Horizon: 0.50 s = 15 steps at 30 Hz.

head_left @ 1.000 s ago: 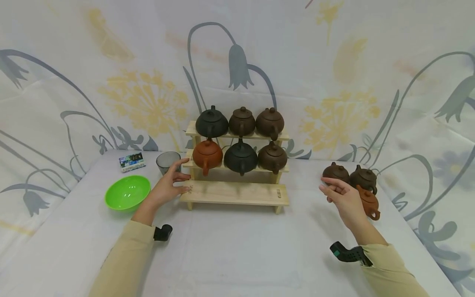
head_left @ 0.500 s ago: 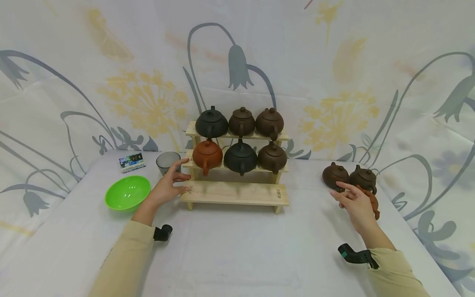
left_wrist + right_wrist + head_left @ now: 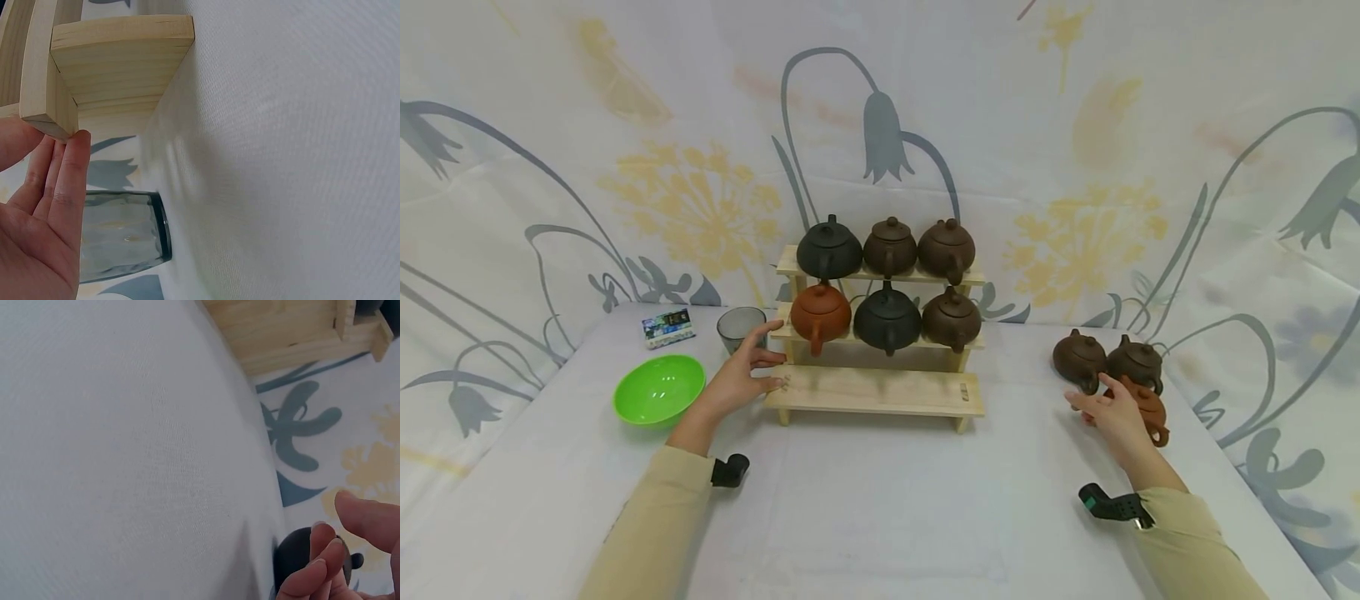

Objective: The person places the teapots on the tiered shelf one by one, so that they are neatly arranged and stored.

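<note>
In the head view, my left hand [image 3: 737, 379] is at the left end of a three-tier wooden stand [image 3: 872, 390]. The left wrist view has the thumb and fingers gripping the corner of a wooden board [image 3: 47, 94]. My right hand [image 3: 1116, 417] is beside a dark brown teapot [image 3: 1078, 358] at the right, its thumb and fingertips apart with nothing between them in the right wrist view. Whether a finger touches that teapot cannot be told. Another dark teapot [image 3: 1135, 361] and an orange-brown teapot [image 3: 1147, 408] stand close by, the latter partly hidden by the right hand.
Teapots fill the stand's upper two tiers, among them a black teapot [image 3: 887, 317] and a reddish teapot [image 3: 821, 313]. Left of the stand are a grey glass [image 3: 737, 325], a green bowl [image 3: 658, 390] and a small printed box [image 3: 668, 328]. A patterned cloth [image 3: 880, 100] hangs behind.
My right hand has moved right, toward the group of teapots, and its fingers now lie just in front of the dark brown one. The left hand has stayed at the stand.
</note>
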Motion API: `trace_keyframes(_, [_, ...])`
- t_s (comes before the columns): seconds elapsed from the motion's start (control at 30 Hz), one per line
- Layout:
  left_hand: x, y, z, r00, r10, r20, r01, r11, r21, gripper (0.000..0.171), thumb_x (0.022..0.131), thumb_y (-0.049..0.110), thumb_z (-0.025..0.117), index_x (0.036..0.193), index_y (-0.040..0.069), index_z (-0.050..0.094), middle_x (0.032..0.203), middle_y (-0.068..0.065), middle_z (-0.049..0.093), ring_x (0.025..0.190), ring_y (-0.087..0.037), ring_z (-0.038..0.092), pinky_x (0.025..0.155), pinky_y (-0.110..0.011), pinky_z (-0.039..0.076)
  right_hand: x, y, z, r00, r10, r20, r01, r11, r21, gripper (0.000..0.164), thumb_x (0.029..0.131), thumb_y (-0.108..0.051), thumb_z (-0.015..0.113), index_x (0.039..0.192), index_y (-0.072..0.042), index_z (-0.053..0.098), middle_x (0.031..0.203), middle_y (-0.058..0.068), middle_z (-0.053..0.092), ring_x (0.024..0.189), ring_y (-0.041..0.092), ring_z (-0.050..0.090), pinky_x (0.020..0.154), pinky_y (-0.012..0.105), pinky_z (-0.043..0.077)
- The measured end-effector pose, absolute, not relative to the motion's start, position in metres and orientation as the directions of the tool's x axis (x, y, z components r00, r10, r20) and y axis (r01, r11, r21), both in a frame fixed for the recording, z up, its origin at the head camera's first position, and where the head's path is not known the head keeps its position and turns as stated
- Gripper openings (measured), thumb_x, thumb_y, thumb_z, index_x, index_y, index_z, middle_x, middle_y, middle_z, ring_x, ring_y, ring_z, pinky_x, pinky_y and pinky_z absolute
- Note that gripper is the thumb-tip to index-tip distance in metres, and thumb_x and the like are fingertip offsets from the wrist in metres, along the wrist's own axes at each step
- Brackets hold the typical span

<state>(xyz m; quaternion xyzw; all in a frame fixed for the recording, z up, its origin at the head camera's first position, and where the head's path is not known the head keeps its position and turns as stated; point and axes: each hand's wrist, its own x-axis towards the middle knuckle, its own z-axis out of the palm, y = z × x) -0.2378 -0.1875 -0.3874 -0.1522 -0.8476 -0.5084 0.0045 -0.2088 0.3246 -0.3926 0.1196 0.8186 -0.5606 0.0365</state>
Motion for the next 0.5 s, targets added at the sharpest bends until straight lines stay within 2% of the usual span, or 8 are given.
trace_keyframes(0.1, [-0.238,-0.188,-0.387,-0.954,0.253,0.162,0.262,0.437,0.860,0.081,0.081,-0.012,0.063,0.146,0.014,0.022,0.115,-0.028,0.056,0.112,-0.041,0.050,0.088,-0.049,0.046,-0.213,0.323,-0.396,-0.961,0.176,-0.216,0.264,0.332,-0.906,0.090,0.091,-0.024,0.061,0.146,0.003,-0.006,0.075,-0.013,0.061,0.069,0.007,0.052,0.065,0.020,0.044])
trace_keyframes(0.3, [-0.238,-0.188,-0.388,-0.953,0.255,0.165,0.266,0.437,0.859,0.081,0.081,-0.012,0.063,0.146,0.014,0.022,0.115,-0.028,0.056,0.112,-0.041,0.050,0.087,-0.048,0.047,-0.218,0.317,-0.401,-0.964,0.136,-0.227,0.257,0.274,-0.927,0.065,0.094,-0.017,0.056,0.139,0.009,0.017,0.075,-0.006,0.061,0.065,0.007,0.053,0.061,0.021,0.047])
trace_keyframes(0.5, [-0.238,-0.188,-0.388,-0.954,0.253,0.163,0.262,0.435,0.861,0.082,0.081,-0.011,0.064,0.146,0.014,0.022,0.115,-0.027,0.056,0.112,-0.040,0.051,0.088,-0.049,0.046,-0.225,0.311,-0.402,-0.964,0.060,-0.260,0.265,0.111,-0.958,0.064,0.098,-0.011,0.045,0.143,0.009,0.003,0.078,-0.006,0.061,0.068,0.004,0.056,0.064,0.018,0.049])
